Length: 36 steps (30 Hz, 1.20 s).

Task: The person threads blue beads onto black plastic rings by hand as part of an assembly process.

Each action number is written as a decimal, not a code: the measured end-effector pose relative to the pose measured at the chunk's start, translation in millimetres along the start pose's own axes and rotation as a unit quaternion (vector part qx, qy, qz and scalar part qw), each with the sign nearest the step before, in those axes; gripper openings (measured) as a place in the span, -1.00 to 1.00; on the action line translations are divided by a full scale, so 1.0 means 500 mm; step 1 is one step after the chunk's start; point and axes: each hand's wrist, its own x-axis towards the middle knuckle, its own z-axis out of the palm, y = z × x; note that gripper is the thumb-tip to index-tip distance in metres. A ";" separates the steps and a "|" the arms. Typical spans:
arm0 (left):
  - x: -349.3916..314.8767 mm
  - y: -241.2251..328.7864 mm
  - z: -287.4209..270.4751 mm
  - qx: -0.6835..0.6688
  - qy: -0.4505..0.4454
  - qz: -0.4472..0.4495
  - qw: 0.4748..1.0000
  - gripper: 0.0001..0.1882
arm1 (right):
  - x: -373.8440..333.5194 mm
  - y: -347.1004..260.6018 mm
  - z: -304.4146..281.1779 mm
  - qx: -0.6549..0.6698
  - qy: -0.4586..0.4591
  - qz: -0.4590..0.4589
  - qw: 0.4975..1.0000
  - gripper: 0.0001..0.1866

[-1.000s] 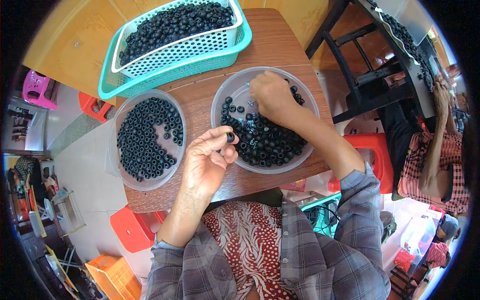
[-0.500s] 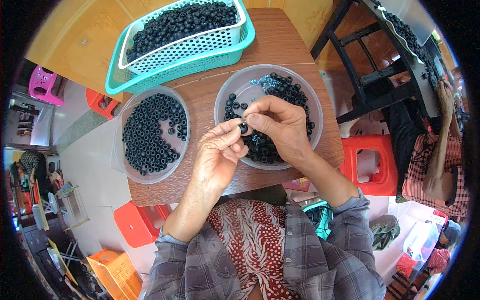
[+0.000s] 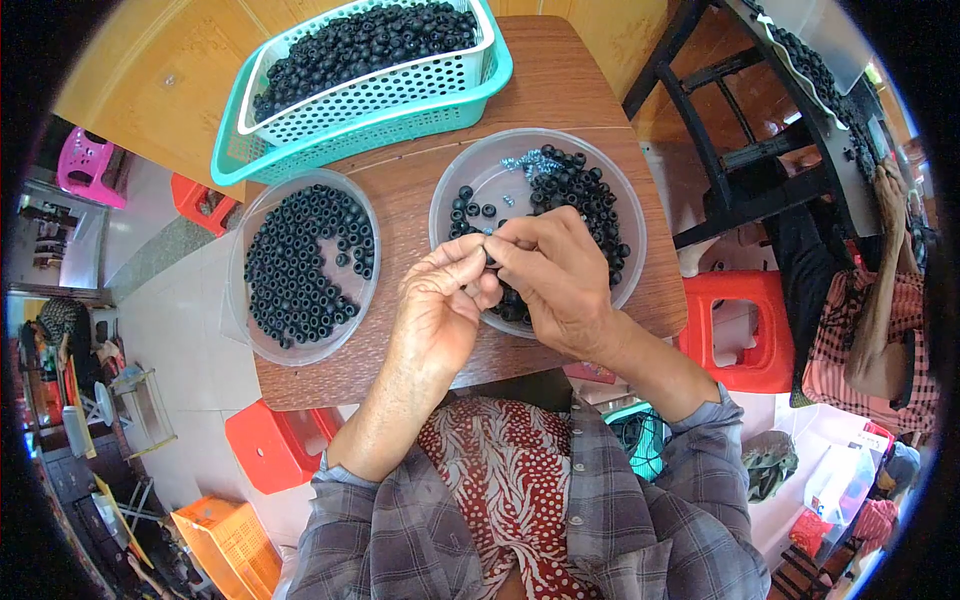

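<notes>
Over the near left part of the right-hand clear bowl [image 3: 437, 200], my two hands meet. My left hand [image 3: 432, 310] is closed, pinching a small round black knob [image 3: 490, 258] between thumb and fingers. My right hand [image 3: 562, 285] is closed on the same knob from the right, its fingers hiding most of it. Inside that bowl lie loose black knobs [image 3: 600, 200] and a small heap of silvery-blue metal pieces [image 3: 535, 162], which look like screws or threaded inserts. To the left, another clear bowl [image 3: 374, 215] holds many black knobs [image 3: 290, 255] with round holes facing up.
At the table's [image 3: 560, 75] back, a white perforated basket [image 3: 400, 85] full of black knobs sits in a teal basket [image 3: 230, 150]. Red stools [image 3: 285, 455] stand on both sides. To the right, another person's arm [image 3: 885, 290] reaches to a table with similar black pieces.
My right fingers have folded down over the knob, covering more of it, where they were raised higher before. My left hand has hardly moved.
</notes>
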 end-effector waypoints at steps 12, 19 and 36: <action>0.016 0.004 0.021 -0.055 0.007 0.032 0.998 -0.84 | 0.012 -0.023 0.000 -0.039 0.063 0.004 0.997 -0.72; 0.020 0.002 0.032 -0.098 0.002 0.042 0.994 -0.86 | -0.006 -0.032 0.049 -0.066 0.055 0.019 0.996 -0.84; 0.018 -0.014 0.021 -0.071 -0.048 0.084 0.993 -0.89 | -0.005 -0.036 0.062 -0.004 0.008 0.138 0.990 -0.83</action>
